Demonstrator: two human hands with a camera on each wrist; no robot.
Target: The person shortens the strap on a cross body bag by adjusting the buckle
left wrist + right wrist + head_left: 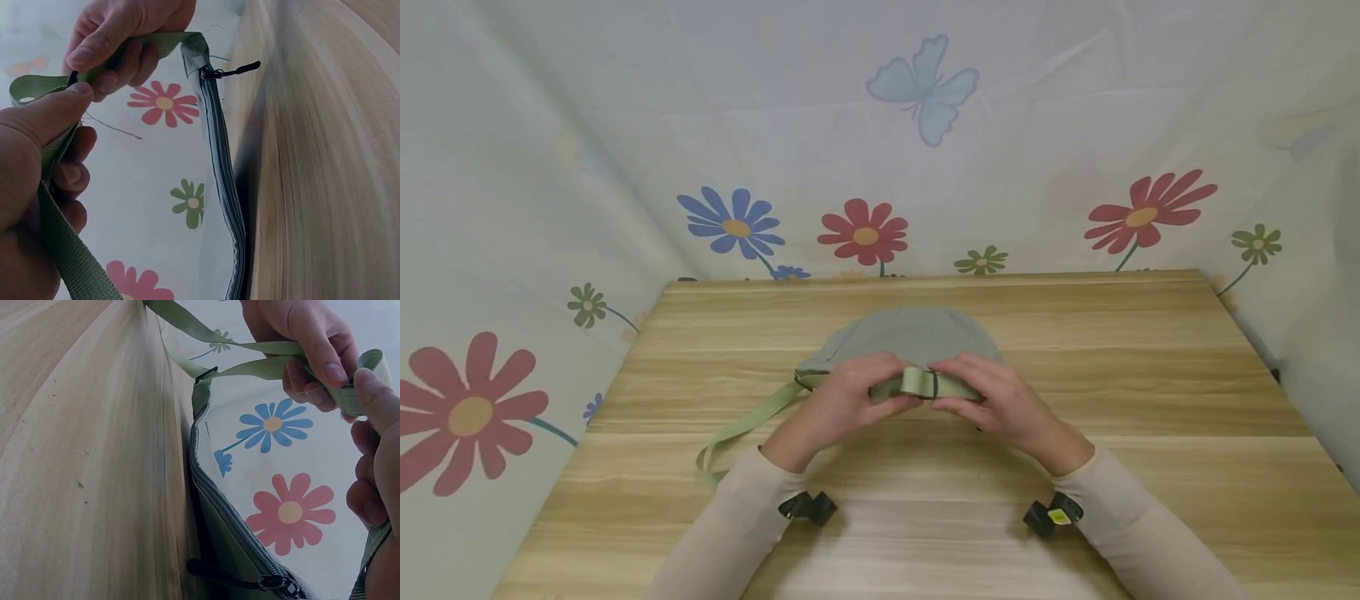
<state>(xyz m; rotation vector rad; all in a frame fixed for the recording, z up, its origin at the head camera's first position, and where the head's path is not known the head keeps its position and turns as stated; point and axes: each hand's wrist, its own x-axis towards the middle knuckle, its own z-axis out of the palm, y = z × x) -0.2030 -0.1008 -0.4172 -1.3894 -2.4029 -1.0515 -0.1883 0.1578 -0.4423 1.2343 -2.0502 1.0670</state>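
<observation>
A grey-green sling bag (917, 329) with a zipper (220, 144) stands on the wooden table. Its green webbing strap (916, 381) is raised in front of it, folded into a small loop at a dark slider buckle (936, 384). My left hand (848, 396) pinches the webbing between thumb and fingers just left of the buckle. From the other side, my right hand (1003, 402) pinches the strap close to the buckle, thumbs of both hands almost meeting in the right wrist view. A black zipper pull (240, 69) hangs at one bag end.
Slack strap (741, 433) trails from the bag's left end onto the wooden table (1150, 358). Behind and beside the table hangs a white cloth (1000, 158) printed with flowers and a butterfly. A small black camera (812, 506) sits at each wrist.
</observation>
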